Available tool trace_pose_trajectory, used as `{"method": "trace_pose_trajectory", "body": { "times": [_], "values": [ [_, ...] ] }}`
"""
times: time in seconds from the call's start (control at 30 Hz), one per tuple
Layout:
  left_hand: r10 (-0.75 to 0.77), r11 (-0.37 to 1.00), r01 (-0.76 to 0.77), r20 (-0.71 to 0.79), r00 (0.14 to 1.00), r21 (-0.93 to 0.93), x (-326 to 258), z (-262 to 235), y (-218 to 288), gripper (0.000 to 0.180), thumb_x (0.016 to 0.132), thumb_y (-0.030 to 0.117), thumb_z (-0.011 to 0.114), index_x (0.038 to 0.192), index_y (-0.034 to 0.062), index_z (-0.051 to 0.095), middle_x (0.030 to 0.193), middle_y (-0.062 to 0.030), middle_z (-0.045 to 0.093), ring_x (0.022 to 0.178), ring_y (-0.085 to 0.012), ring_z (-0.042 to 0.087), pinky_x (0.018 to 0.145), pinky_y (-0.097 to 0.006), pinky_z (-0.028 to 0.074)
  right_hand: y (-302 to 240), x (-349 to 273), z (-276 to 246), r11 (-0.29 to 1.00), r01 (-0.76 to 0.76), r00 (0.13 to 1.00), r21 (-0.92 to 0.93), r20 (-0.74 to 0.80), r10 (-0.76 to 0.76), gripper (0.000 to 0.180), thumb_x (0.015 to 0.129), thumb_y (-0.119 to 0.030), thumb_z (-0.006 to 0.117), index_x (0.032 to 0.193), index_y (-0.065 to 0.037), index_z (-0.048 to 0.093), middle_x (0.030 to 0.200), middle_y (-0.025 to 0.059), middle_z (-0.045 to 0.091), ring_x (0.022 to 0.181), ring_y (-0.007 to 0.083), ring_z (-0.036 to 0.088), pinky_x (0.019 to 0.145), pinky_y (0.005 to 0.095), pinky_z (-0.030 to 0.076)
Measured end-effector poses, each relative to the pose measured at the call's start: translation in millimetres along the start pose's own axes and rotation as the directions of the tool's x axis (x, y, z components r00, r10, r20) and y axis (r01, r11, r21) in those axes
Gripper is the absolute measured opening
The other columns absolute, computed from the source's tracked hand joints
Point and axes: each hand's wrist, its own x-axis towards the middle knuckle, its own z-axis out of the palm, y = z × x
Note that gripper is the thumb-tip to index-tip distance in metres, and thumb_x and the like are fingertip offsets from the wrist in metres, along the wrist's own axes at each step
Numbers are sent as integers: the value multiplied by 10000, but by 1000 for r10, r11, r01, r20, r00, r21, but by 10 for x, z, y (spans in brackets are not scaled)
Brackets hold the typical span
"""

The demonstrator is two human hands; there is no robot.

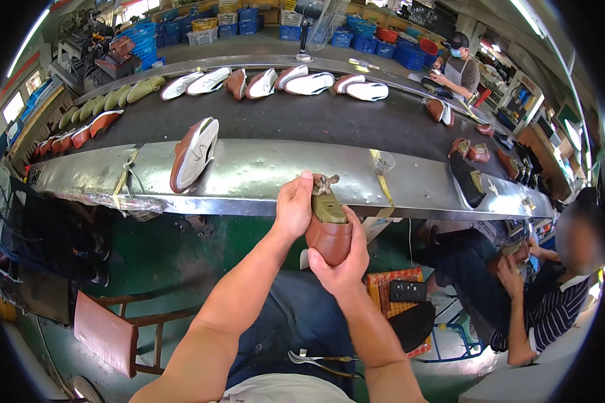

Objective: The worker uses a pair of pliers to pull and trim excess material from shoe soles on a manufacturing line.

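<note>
In front of me, just short of the bench edge, both my hands hold a brown leather shoe upper [329,243] fitted over an olive-green shoe last [329,207]. The heel end points toward me. My left hand [294,209] is closed on its left side, thumb pointing up. From the right, my right hand [346,262] wraps the heel, with its thumb across the leather. A small knobbly lump [325,184] shows at the far end of the last; I cannot tell what it is. Pincers [310,361] lie across my lap.
A brown shoe with a pale underside [196,154] rests on the metal bench edge [262,168]. Beyond it, more shoes [309,84] and green lasts [114,99] line the dark conveyor belt [269,121]. Seated workers are right [544,295] and far right [458,67]. A stool [107,332] stands left.
</note>
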Motion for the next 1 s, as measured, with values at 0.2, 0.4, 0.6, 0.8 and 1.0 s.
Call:
{"method": "trace_pose_trajectory", "body": {
  "times": [0.2, 0.4, 0.6, 0.8, 1.0],
  "values": [
    [-28, 995, 23, 51, 998, 97, 56, -160, 6, 509, 1102, 406, 433, 1087, -35, 687, 937, -60, 673, 852, -112, 595, 792, -290, 506, -46, -179, 257, 996, -84, 991, 11, -105, 85, 902, 737, -235, 866, 1446, 73, 401, 1416, 292, 512, 1299, 441, 540, 1111, 483, 425],
    [42, 930, -110, 195, 980, 351, -677, -387, 103, 841, 1023, 446, 601, 1575, -55, 211, 1456, -184, 497, 1366, -223, 476, 1095, -360, 450, 194, -182, 318, 1000, 30, 977, -4, 214, -28, 1071, 778, -166, 864, 1562, 63, 171, 1574, 324, 287, 1474, 490, 302, 1204, 501, 297],
    [-169, 975, 160, -47, 984, -157, -472, -606, 217, 788, 883, 170, 808, 1488, -90, 376, 1356, -157, 582, 1228, -222, 585, 1005, -355, 504, 341, -319, -68, 989, -146, 797, 18, 595, 107, 953, 839, -186, 788, 1558, 57, 212, 1551, 283, 355, 1443, 409, 379, 1183, 435, 326],
    [-133, 972, 125, -25, 991, -197, 1265, -632, 77, 582, 973, 339, 699, 1397, -11, 506, 1306, -112, 624, 1160, -203, 625, 998, -380, 503, 664, -1401, -980, 794, -551, 464, -257, 697, 547, 350, 879, -274, 757, 1118, -49, 633, 964, 101, 653, 820, 283, 653, 739, 381, 537],
    [-49, 829, 27, 24, 998, 559, 3016, -764, -642, 694, 914, 445, 741, 1378, -23, 524, 1238, -154, 672, 1119, -242, 657, 977, -372, 514, 369, -1707, -1192, 748, -562, 405, -354, 671, 621, 345, 980, -323, 665, 1116, -6, 659, 937, 159, 705, 744, 302, 688, 651, 376, 542]
  ]
}}
